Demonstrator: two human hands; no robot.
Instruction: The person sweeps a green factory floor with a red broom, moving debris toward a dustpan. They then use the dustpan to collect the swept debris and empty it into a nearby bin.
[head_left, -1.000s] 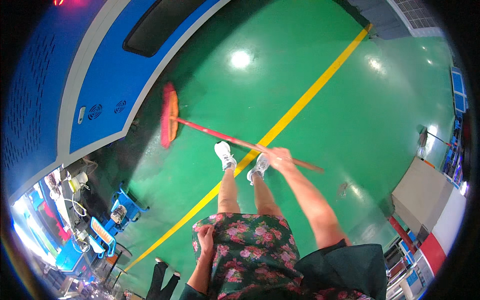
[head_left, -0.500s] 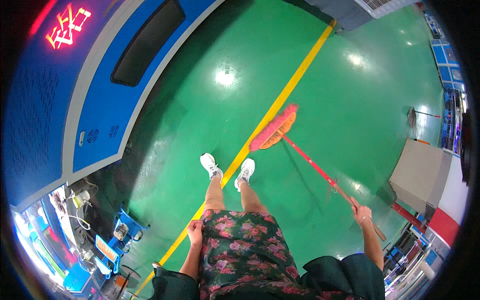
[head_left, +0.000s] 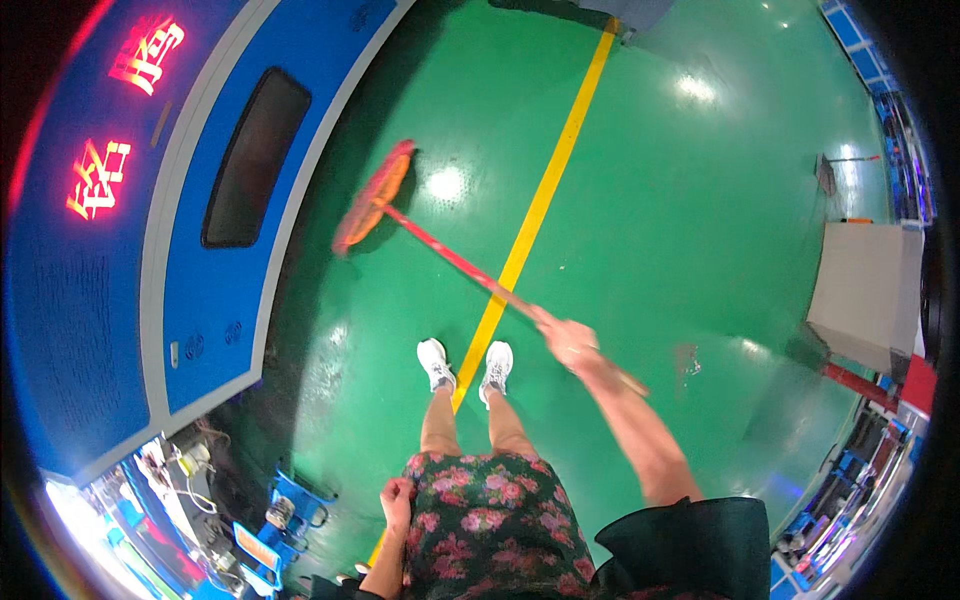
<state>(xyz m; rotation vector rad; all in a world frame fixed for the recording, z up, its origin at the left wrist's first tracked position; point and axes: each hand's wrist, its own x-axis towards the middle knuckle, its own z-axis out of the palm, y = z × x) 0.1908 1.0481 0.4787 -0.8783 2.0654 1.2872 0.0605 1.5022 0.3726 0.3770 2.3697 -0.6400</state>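
Note:
A push broom [head_left: 376, 200] with an orange head, reddish-pink bristles and a red stick reaches across the green floor to the far left. My right hand [head_left: 568, 341] is closed round the upper part of its stick, and the stick's end sticks out behind my wrist. The broom head is slightly blurred and lies left of the yellow line, near the blue machine's shadow. My left hand [head_left: 397, 497] hangs by the side of the flowered dress [head_left: 490, 510], its fingers curled in with nothing visible in them.
A big blue machine cabinet [head_left: 215, 330] with red lit signs stands at the left. Blue chairs [head_left: 290, 515] are at the lower left. A yellow line [head_left: 545, 195] crosses the green floor. At the right are a pale box [head_left: 865, 290] and a long-handled dustpan [head_left: 825, 175].
My right hand has swung the broom leftward and farther away, across the yellow line. My left hand stays beside the dress with its fingers curled.

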